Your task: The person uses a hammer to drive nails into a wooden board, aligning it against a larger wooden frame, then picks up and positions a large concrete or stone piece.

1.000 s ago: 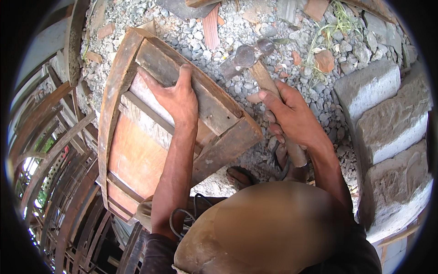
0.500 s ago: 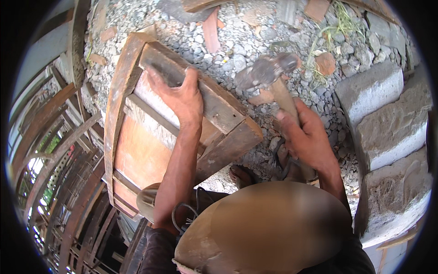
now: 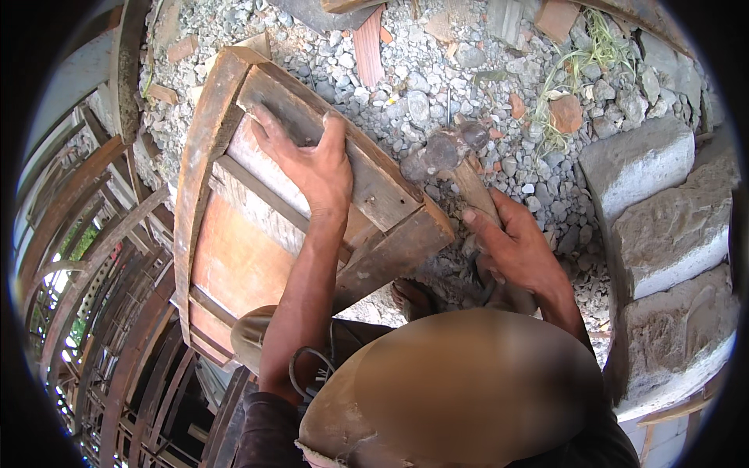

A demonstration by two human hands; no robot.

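Observation:
A box-like wooden frame (image 3: 390, 257) with weathered boards and a pale brown panel (image 3: 234, 261) stands tilted at my left side. My left hand (image 3: 320, 171) grips its far end board, with the thumb and fingers apart over the wood; some fingertips are hidden. In my right hand (image 3: 519, 246) is a hammer (image 3: 445, 152), its wooden handle wrapped by closed fingers. The dark metal head is beside the frame's right corner, over the gravel; whether it touches the board I cannot tell.
Rough grey-white blocks (image 3: 671, 234) are lined up on the right. Gravel (image 3: 406, 78) with brick pieces (image 3: 566, 113) and dry grass (image 3: 597, 47) covers the ground ahead. Many curved-looking timber pieces (image 3: 101, 273) crowd the left.
The hammer and my right hand have come down and slightly left, bringing the head lower toward the frame's corner. My left hand keeps its grip on the end board.

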